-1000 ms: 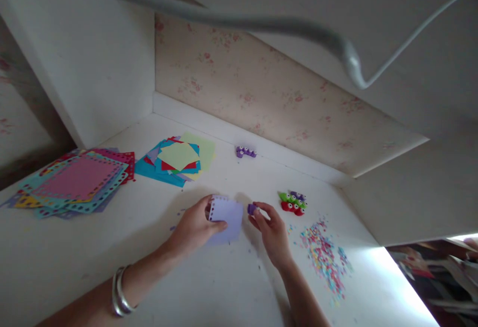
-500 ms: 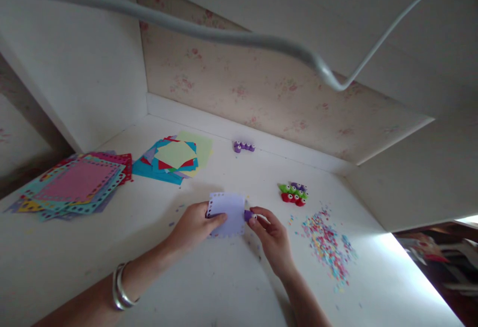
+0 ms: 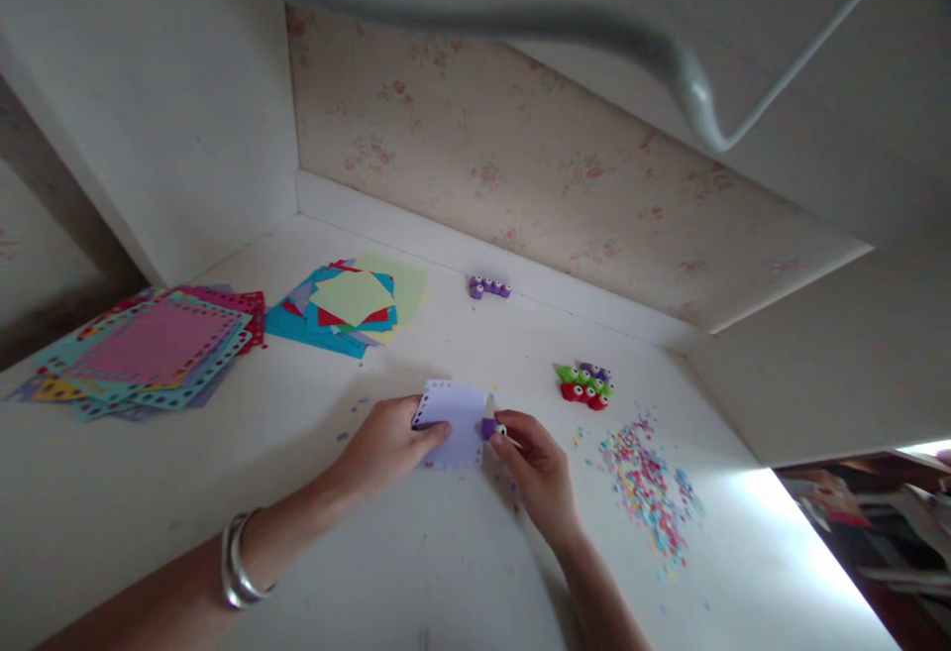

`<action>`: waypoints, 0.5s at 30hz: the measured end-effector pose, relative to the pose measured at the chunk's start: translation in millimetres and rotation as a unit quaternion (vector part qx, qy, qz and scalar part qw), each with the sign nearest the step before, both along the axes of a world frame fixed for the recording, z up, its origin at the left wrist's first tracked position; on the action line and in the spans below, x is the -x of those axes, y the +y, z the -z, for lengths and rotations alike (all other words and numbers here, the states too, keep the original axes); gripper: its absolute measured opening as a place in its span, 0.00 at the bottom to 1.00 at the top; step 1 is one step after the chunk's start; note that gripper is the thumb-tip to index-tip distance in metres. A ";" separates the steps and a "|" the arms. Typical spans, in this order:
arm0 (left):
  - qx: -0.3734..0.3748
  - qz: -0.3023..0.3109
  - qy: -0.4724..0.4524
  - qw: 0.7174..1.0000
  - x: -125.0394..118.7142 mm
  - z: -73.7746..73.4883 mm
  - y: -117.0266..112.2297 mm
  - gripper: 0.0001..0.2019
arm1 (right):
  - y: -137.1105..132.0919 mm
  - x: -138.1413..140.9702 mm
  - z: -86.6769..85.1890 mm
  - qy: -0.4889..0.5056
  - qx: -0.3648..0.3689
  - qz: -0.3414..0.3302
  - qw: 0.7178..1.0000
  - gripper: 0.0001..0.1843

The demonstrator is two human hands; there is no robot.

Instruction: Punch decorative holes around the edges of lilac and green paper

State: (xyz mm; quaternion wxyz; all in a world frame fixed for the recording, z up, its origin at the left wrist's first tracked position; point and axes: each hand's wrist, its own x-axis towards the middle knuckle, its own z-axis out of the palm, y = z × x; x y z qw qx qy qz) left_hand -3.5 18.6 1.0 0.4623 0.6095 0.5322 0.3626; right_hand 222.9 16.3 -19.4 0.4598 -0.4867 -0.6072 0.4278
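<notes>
A pale lilac paper square (image 3: 459, 418) with punched, scalloped edges lies on the white desk (image 3: 416, 552). My left hand (image 3: 386, 443) pinches its left side, thumb on top. My right hand (image 3: 536, 463) grips a small purple craft punch (image 3: 490, 427) set against the paper's right edge. A silver bangle sits on my left wrist.
A stack of punched coloured sheets (image 3: 149, 354) lies far left, a pile of plain coloured squares (image 3: 349, 306) behind the paper. Purple punches (image 3: 488, 286) stand by the back wall, red, green and purple punches (image 3: 585, 385) to the right. Confetti scraps (image 3: 646, 502) spread at right. A grey cable (image 3: 520, 27) crosses overhead.
The purple punch has come from beside the paper onto its right edge. The paper now lies flatter on the desk, and both hands have stayed close around it.
</notes>
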 end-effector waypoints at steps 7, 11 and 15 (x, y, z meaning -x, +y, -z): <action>-0.020 0.025 0.032 0.999 -2.1 1.7 -1.3 0.13 | -5.6 1.6 -2.2 -0.140 -0.045 -0.016 0.989 0.10; -0.016 0.025 0.071 0.997 -3.0 4.6 -2.0 0.11 | -6.4 1.1 -1.9 -0.211 -0.078 -0.018 0.974 0.09; -0.039 0.016 0.164 0.986 -6.9 11.2 -6.5 0.15 | -4.3 1.3 -2.4 -0.231 -0.082 -0.029 0.969 0.10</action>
